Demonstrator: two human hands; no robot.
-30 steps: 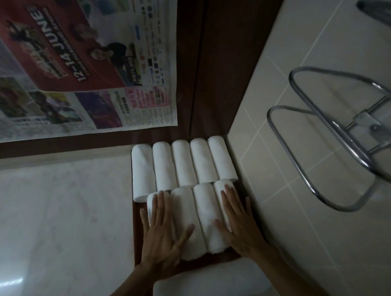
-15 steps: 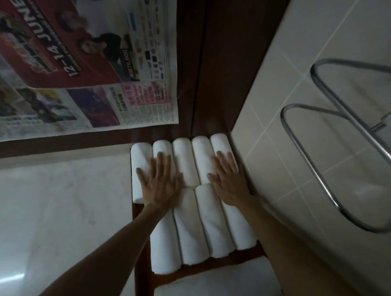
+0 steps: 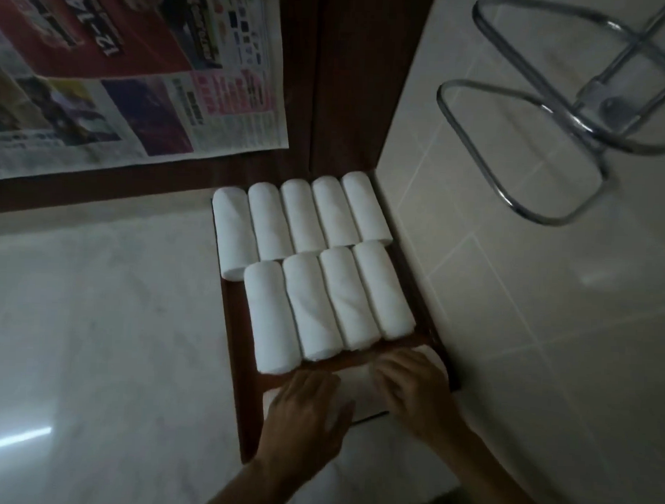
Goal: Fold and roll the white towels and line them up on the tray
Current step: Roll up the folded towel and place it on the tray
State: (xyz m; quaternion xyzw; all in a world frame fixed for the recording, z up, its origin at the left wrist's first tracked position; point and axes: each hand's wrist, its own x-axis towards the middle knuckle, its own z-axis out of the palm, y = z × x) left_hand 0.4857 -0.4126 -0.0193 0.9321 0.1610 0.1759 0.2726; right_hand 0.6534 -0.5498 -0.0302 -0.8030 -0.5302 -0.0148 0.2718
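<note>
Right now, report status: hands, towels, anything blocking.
Left hand and right hand both on a towel at the tray's near end. Nine rolled towels lined up, two rows. Nothing blocking.

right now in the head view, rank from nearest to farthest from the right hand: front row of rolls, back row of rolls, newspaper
1. Front row of rolls: just beyond the right hand, on the tray.
2. Back row of rolls: behind the front row.
3. Newspaper: far left, on the wall.
</note>
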